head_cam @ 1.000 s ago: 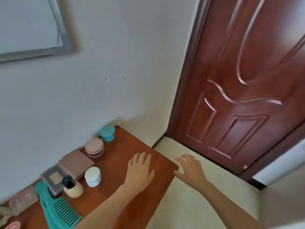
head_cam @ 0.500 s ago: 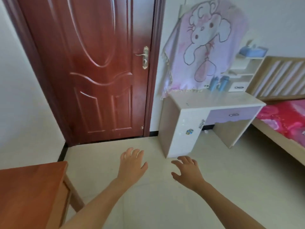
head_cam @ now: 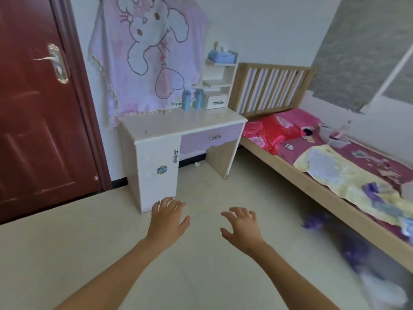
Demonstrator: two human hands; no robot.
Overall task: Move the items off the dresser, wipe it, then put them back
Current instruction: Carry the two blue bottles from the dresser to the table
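A pale cream tiled floor [head_cam: 67,253] spreads from six o'clock outward. At nine o'clock stands a dark red panelled wooden door [head_cam: 33,130] with a silver lever handle [head_cam: 55,63]. At twelve, a white desk with a lilac drawer [head_cam: 178,124] sits against the plain white wall [head_cam: 268,23], under a hanging pink cartoon-rabbit cloth [head_cam: 152,52]. At three o'clock runs a light wooden slatted bed [head_cam: 274,67] with red and pink bedding [head_cam: 272,130].

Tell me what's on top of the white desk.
On the white desk stand two blue bottles and a small white shelf unit with a blue tissue box on top. A pink rabbit cloth hangs over the back, covering whatever is behind it.
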